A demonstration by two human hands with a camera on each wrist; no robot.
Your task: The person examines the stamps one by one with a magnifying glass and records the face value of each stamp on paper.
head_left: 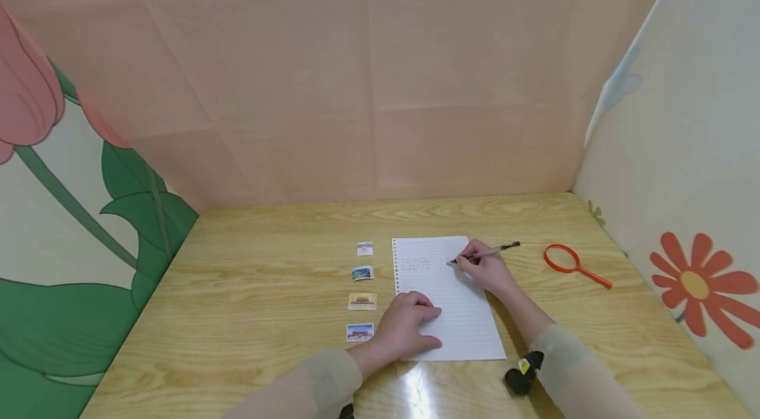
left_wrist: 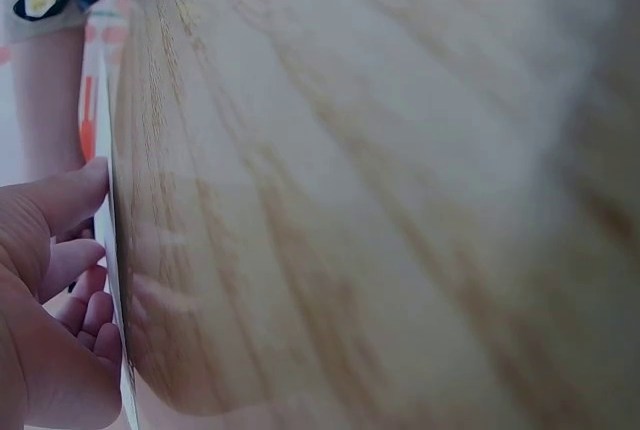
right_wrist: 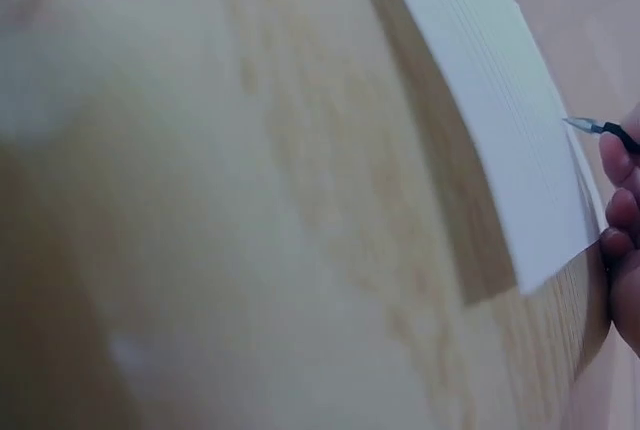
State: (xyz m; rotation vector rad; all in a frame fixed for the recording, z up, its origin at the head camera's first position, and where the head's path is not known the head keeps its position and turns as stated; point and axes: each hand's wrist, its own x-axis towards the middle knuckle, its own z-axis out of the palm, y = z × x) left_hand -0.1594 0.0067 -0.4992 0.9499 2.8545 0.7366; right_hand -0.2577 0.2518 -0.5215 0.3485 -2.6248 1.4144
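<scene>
A sheet of lined paper [head_left: 454, 320] with punched holes along its left side lies on the wooden table. Faint handwriting runs along a line in its upper part. My right hand [head_left: 488, 267] pinches a pen [head_left: 495, 249], its tip on the paper just right of the writing. In the right wrist view the pen's pointed tip [right_wrist: 580, 124] shows close to the sheet [right_wrist: 500, 100]. My left hand [head_left: 406, 326] rests on the lower left of the paper, thumb and fingers spread. The left wrist view shows that hand [left_wrist: 60, 300] against the sheet's edge.
Several small picture stamps, among them a yellow one [head_left: 362, 301] and a blue one [head_left: 359, 332], form a column left of the paper. A red magnifying glass [head_left: 577, 266] lies to the right. Pink sheeting [head_left: 368, 76] stands behind the table [head_left: 249, 300].
</scene>
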